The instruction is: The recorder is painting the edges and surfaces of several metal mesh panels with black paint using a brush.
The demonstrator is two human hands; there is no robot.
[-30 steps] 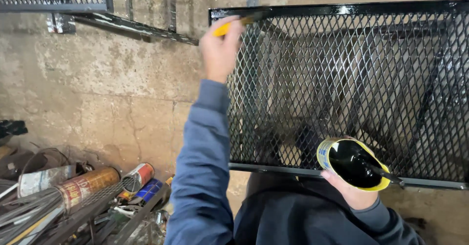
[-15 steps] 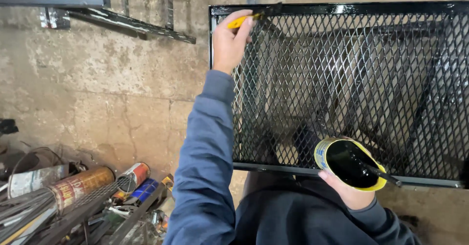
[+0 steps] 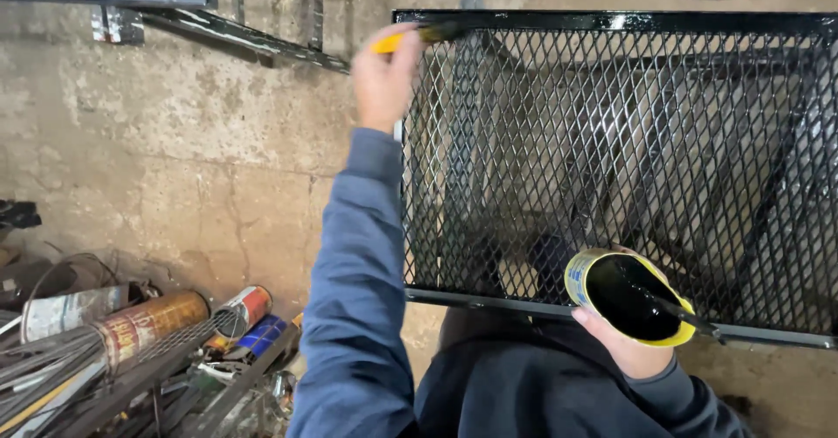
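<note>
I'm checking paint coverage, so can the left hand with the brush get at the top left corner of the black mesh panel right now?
Probably yes. The left hand holds the yellow-handled brush at the mesh panel top-left corner, with nothing between them.

The person's left arm stretched up and away from the body, its blue sleeve running almost straight from the shoulder to the wrist. The left hand (image 3: 384,76) was raised well above the other, fingers curled closed in a pinching grip, knuckles turned toward the camera. The right arm stayed bent and low, close to the torso, with its sleeve bunched at the wrist. The right hand (image 3: 621,346) was cupped palm-up, fingers wrapped from beneath.
</note>
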